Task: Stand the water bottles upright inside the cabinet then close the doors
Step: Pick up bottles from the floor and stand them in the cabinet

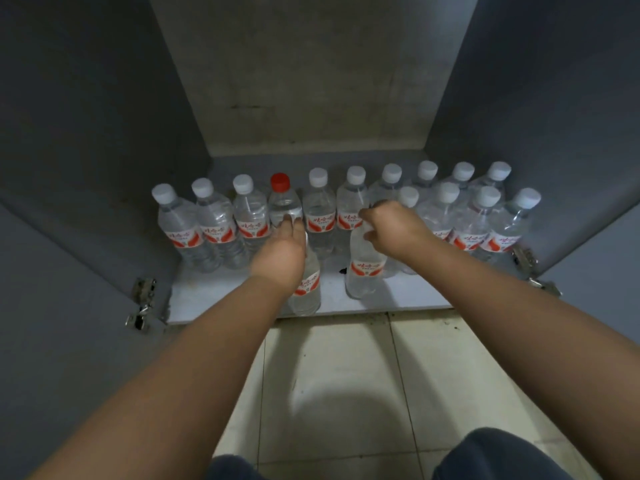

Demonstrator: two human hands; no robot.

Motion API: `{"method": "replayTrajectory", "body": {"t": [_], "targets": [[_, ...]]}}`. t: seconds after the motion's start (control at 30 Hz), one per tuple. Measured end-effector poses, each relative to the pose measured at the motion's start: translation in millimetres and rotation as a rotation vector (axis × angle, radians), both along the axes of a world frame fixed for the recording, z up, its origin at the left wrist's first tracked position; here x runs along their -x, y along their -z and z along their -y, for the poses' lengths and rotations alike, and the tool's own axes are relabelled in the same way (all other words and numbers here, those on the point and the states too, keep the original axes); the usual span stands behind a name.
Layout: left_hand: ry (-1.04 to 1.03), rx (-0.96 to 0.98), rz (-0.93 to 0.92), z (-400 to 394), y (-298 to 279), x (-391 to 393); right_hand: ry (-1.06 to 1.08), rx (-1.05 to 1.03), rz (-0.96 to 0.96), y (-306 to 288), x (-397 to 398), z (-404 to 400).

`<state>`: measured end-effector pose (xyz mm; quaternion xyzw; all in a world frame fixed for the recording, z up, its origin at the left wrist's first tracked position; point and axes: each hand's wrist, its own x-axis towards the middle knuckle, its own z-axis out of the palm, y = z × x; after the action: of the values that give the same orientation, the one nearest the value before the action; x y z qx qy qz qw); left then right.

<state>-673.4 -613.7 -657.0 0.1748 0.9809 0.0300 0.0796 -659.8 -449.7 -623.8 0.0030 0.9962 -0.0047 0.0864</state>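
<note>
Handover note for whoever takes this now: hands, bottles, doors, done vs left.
Left hand: over the top of a front bottle near the shelf edge; grip hidden.
Right hand: fingers closed on the top of the other front bottle.
Done: the remaining bottles stand upright along the back, including the red-capped bottle, with a second row at right.
Left: settle both front bottles, then shut the left door and right door, both open.

The cabinet floor [398, 296] carries a row of upright bottles [214, 220] from nine o'clock across to three, one red-capped bottle [282, 199] at eleven. Two more bottles [363, 271] stand nearer the front edge, at six.
</note>
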Motion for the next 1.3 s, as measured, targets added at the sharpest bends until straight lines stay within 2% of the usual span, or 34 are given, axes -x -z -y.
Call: {"method": "replayTrajectory", "body": {"t": [0.2, 0.4, 0.67, 0.83, 0.93, 1.03, 1.17, 1.3], "targets": [[-0.013, 0.036, -0.06, -1, 6, -3, 0.038, -0.05, -0.007, 11, 27, -6], [-0.051, -0.005, -0.034, -5, 6, 1, 0.097, 0.052, -0.003, 22, 43, -10], [0.085, -0.037, 0.009, -17, -10, 32, 0.091, 0.166, -0.013, 27, 38, -18], [0.196, 0.029, 0.001, -41, -10, 53, 0.035, 0.167, -0.059, 28, 31, -22], [0.211, 0.045, -0.016, -49, 0, 58, 0.035, 0.168, -0.104, 31, 29, -22], [0.173, -0.024, -0.008, -53, 5, 55, 0.042, 0.209, -0.163, 36, 26, -18], [0.138, -0.105, -0.164, -52, 8, 54, 0.032, 0.212, -0.246, 30, 22, -8], [0.079, -0.017, 0.008, -49, 3, 41, 0.036, 0.151, -0.073, 22, 18, -7]]}}
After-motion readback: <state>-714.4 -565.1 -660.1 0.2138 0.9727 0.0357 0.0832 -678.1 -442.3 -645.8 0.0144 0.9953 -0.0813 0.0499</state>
